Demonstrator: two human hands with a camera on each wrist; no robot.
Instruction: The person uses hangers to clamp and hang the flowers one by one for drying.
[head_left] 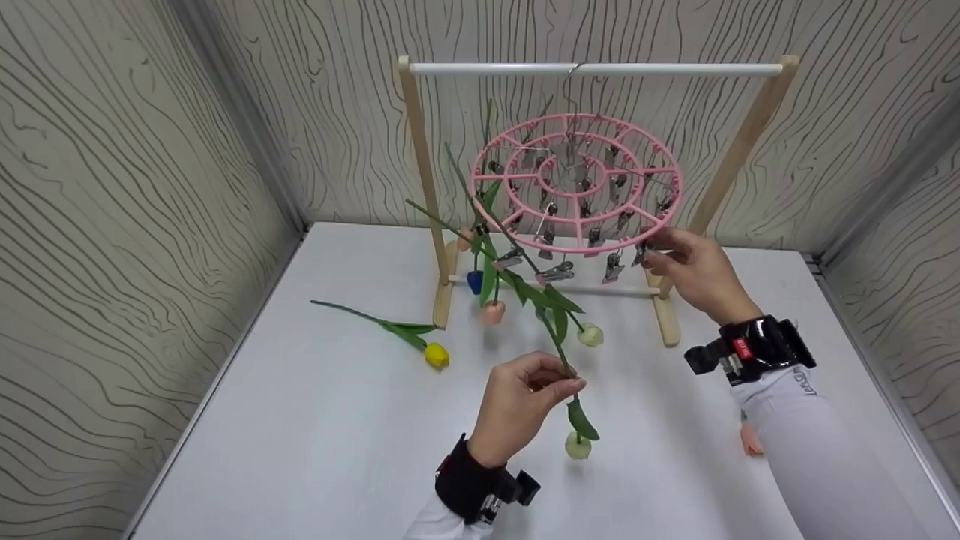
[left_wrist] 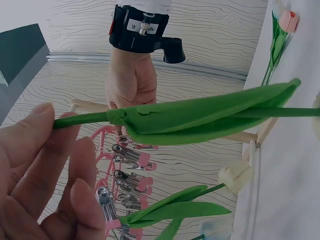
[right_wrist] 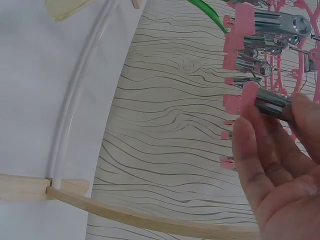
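My left hand (head_left: 521,405) pinches the stem of a white artificial tulip (head_left: 577,446), bloom hanging down. In the left wrist view its long green leaf (left_wrist: 200,117) stretches beyond my fingertips. At the right rim of a round pink clip hanger (head_left: 577,246), my right hand (head_left: 701,274) pinches a metal clip (right_wrist: 272,104) with pink tips between thumb and fingers. Nothing sits between those pink tips. Several tulips hang bloom-down from clips on the hanger's left side, among them a blue tulip (head_left: 475,282), a peach tulip (head_left: 493,312) and a white tulip (head_left: 590,334).
The hanger hooks over the white bar (head_left: 495,69) of a wooden-legged stand (head_left: 421,150). A yellow tulip (head_left: 436,355) lies on the white table (head_left: 337,450) at left. Another peach tulip (head_left: 750,439) lies at right, partly behind my right sleeve. Patterned walls enclose the table.
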